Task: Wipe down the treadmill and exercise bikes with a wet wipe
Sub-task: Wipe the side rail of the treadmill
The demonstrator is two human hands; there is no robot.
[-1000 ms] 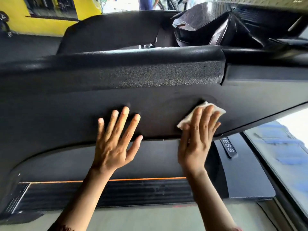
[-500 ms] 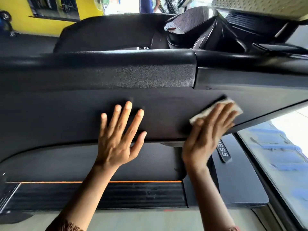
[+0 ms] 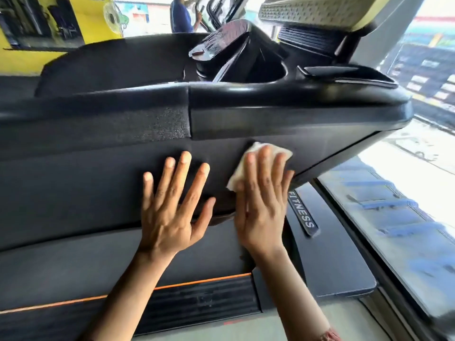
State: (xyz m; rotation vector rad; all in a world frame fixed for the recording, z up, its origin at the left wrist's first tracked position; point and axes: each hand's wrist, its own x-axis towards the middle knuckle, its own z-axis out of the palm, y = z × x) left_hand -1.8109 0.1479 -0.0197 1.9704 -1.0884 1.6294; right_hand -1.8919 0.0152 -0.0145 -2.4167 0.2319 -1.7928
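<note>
Wiping: right hand (image 3: 261,205), fingers straight and together, presses wet wipe (image 3: 235,177) on treadmill panel (image 3: 73,180).
Left hand (image 3: 172,212): fingers spread flat on treadmill panel, at wet wipe's 8 o'clock.

The treadmill console (image 3: 98,173) is matt black, with a grainy pebbled strip (image 3: 157,124). The wet wipe (image 3: 256,150) is white. An orange stripe (image 3: 197,283) edges the ribbed black side rail (image 3: 197,306). The wall (image 3: 93,23) is yellow.

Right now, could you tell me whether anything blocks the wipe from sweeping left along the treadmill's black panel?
Yes: the left hand lies flat on the panel just left of the wet wipe under the right hand, fingers spread. Beyond it, nothing visible lies on the panel.
</note>
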